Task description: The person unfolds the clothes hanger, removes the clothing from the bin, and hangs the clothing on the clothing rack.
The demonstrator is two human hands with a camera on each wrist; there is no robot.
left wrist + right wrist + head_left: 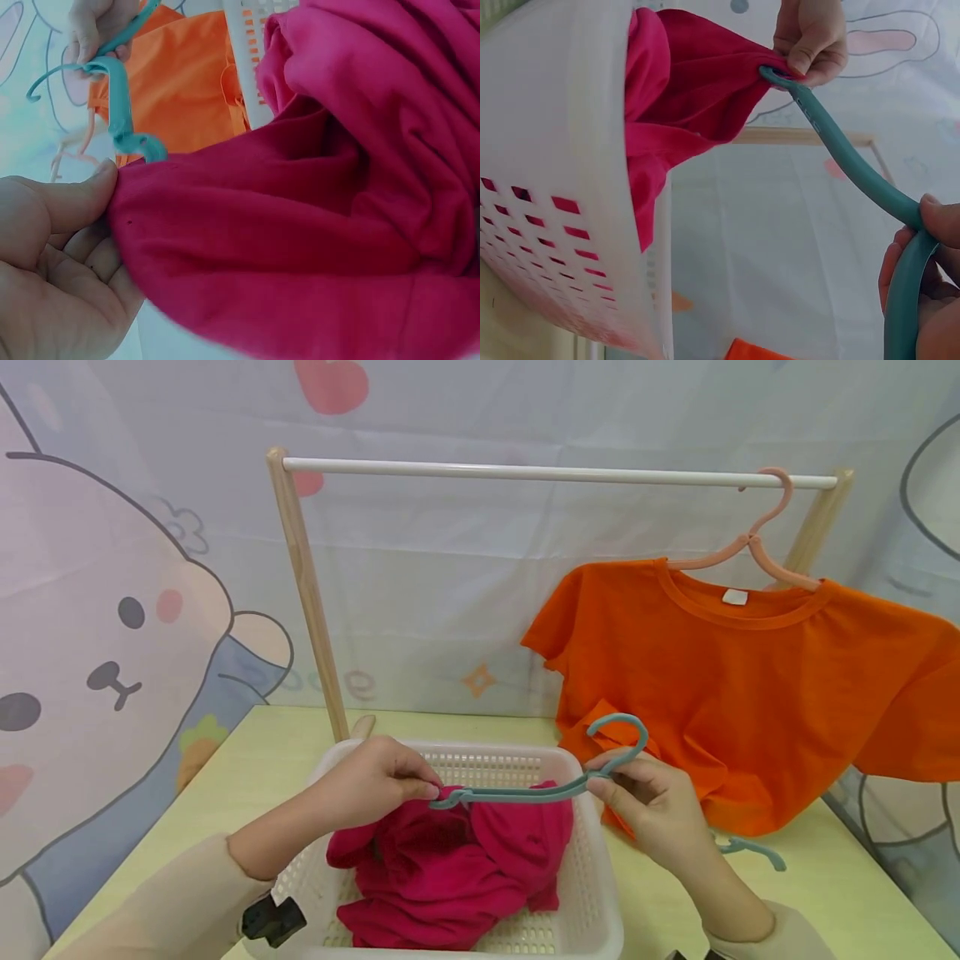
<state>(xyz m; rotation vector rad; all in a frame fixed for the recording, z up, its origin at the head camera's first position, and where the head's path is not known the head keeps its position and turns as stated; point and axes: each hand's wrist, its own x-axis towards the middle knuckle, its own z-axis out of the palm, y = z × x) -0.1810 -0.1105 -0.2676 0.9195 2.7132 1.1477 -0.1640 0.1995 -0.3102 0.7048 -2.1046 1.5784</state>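
My left hand (378, 781) pinches the edge of a magenta garment (450, 877) between thumb and fingers, lifting that part above the white basket (611, 902). The rest of the garment lies bunched in the basket. My right hand (656, 802) grips a teal folding hanger (525, 794) at the joint below its hook, which points upward. One arm of the hanger reaches left to the raised cloth. In the right wrist view, the hanger's tip (776, 77) is at the cloth edge beside the left fingertips. In the left wrist view, the garment (285, 225) stretches taut from the left thumb.
Behind the basket stands a rack with a white rail (480, 470) and wooden posts (307, 585). An orange T-shirt (765, 693) hangs at its right on a pink hanger (768, 527). Another teal hanger (757, 849) lies on the pale yellow table (247, 777), partly hidden by the right arm.
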